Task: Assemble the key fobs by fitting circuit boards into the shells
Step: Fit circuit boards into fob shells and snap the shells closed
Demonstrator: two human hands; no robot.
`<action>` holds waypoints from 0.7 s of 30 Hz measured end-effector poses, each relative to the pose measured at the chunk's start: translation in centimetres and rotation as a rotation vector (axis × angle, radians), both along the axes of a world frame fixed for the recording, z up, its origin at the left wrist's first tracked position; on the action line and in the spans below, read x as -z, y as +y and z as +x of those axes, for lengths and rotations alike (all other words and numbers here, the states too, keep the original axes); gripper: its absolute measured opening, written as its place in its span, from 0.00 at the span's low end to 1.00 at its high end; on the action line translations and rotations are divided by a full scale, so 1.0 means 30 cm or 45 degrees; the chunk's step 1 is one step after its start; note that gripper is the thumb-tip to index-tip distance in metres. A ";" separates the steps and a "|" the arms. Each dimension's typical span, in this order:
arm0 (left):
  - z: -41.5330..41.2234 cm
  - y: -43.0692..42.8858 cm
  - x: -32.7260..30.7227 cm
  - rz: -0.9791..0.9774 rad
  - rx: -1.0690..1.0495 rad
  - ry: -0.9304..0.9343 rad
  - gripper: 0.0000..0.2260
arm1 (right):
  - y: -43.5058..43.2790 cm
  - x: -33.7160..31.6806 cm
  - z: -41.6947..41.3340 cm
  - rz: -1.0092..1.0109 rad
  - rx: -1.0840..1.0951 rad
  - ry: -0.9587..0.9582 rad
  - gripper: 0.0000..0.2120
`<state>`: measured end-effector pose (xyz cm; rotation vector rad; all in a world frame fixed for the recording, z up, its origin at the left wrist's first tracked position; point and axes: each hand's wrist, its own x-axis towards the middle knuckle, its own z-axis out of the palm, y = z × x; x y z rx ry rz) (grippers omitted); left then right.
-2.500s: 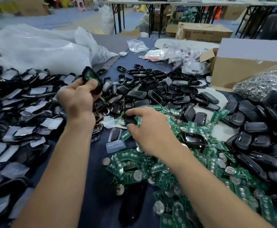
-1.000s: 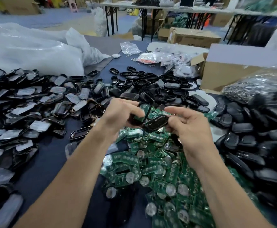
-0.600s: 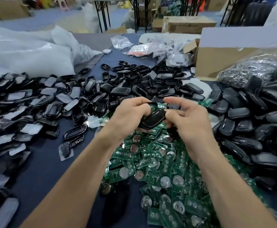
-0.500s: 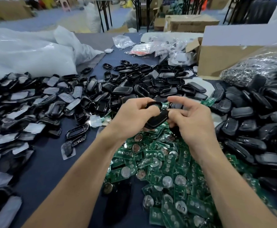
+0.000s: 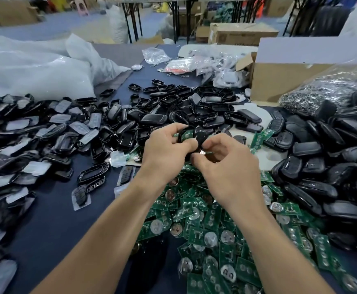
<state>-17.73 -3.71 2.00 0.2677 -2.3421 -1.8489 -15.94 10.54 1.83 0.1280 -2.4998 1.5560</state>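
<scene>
1. Task item: one black shell (image 5: 201, 137) is held above the table (image 5: 52, 219), just beyond the near pile of green circuit boards (image 5: 205, 219).
2. Left hand (image 5: 165, 151): fingers curled round the shell's left end, gripping it firmly.
3. Right hand (image 5: 228, 168): thumb and forefinger are bent onto the shell's near-right end in a pinch. The exact contact is partly hidden.
4. A circuit board (image 5: 187, 135) shows green inside the shell's open left portion. Whether it is fully seated cannot be told.
5. Governing relation: the shell's long axis appears to run roughly left to right between the hands. The board lies on the left-hand side, so the left thumb is nearer for pressing it home.
6. Judgement: the fitting step is in hand. The right hand should steady the shell while the left hand presses.
7. Supply: loose shells (image 5: 322, 166) are heaped at right.
</scene>
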 end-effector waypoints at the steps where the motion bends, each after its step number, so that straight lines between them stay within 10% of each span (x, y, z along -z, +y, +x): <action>1: 0.001 0.002 0.001 0.005 0.008 -0.001 0.14 | -0.001 0.000 0.003 0.009 -0.015 -0.014 0.11; 11: 0.026 -0.005 -0.013 0.208 0.216 -0.024 0.09 | 0.027 0.020 -0.031 -0.257 -0.055 -0.102 0.14; 21: 0.023 -0.035 -0.037 0.619 0.090 -0.030 0.13 | 0.086 -0.030 -0.047 -1.537 -0.483 -0.717 0.20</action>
